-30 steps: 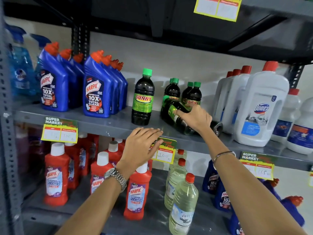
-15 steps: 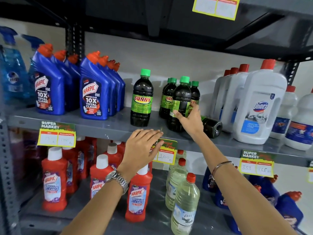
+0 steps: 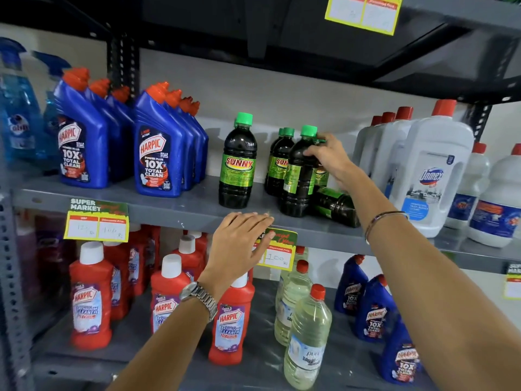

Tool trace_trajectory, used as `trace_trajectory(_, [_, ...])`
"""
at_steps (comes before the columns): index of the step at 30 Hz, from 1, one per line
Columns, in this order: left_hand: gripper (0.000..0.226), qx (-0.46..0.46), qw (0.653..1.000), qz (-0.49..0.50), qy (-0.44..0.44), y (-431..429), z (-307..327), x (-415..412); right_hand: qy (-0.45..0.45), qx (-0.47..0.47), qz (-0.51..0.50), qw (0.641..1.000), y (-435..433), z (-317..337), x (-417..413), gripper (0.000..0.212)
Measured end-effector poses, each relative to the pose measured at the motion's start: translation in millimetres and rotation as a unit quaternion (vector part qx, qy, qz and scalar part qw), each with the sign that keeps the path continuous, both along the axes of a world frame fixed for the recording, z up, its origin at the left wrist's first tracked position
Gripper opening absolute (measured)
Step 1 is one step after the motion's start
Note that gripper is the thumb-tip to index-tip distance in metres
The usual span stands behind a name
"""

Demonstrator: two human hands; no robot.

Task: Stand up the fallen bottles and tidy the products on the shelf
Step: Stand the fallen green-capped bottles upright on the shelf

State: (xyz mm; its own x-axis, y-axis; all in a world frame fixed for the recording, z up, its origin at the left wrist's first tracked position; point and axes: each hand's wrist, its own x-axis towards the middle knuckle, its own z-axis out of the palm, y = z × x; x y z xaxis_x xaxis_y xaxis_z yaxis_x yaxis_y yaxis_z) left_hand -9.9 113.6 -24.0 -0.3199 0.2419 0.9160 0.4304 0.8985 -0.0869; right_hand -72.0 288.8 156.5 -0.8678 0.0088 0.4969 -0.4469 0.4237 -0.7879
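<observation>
On the grey middle shelf (image 3: 180, 210) stand dark Sunny bottles with green caps: one alone (image 3: 238, 165), and a cluster to its right. My right hand (image 3: 331, 162) curls its fingers around the shoulder of the front upright bottle (image 3: 297, 182) in that cluster. Just right of it, under my forearm, another dark Sunny bottle (image 3: 335, 206) lies on its side with its base toward me. My left hand (image 3: 241, 244) rests flat on the shelf's front edge, fingers spread, holding nothing, over a price tag (image 3: 277, 256).
Blue Harpic bottles (image 3: 158, 153) stand left on the same shelf and white Domex jugs (image 3: 431, 170) right. Below are red Harpic cleaners (image 3: 90, 294), pale liquid bottles (image 3: 307, 334) and blue Harpic bottles (image 3: 375, 311), some tilted. A dark shelf hangs overhead.
My right hand has lifted a fallen Sunny bottle upright and slid up from its body to its shoulder. My left hand has stayed on the shelf edge.
</observation>
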Motion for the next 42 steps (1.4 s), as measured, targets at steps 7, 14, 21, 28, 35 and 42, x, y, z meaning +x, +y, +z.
trace_trajectory(7, [0.034,0.006,1.0,0.004,-0.008,0.8,0.1,1.5,0.042,0.075,-0.062,0.994,3.8,-5.2,2.8,0.072])
trace_trajectory(14, [0.035,0.005,1.0,0.003,-0.005,1.1,1.8,4.1,-0.006,-0.007,0.006,1.0,2.7,-2.7,4.3,0.049])
trace_trajectory(21, [0.034,0.009,1.0,-0.007,-0.006,1.1,3.1,5.6,0.01,0.031,-0.013,0.999,4.8,-1.5,1.9,0.067])
trace_trajectory(28, [0.033,0.009,1.0,-0.01,0.0,0.9,3.1,5.9,0.02,0.006,-0.001,1.0,4.5,-2.5,1.5,0.059])
trace_trajectory(35, [0.031,0.008,1.0,-0.013,0.003,1.1,3.0,6.2,-0.009,-0.021,0.047,0.999,5.6,-6.9,2.4,0.046])
trace_trajectory(42, [0.032,0.008,1.0,-0.016,0.002,0.8,3.1,6.2,0.008,0.017,0.048,0.999,7.4,-4.7,3.7,0.065])
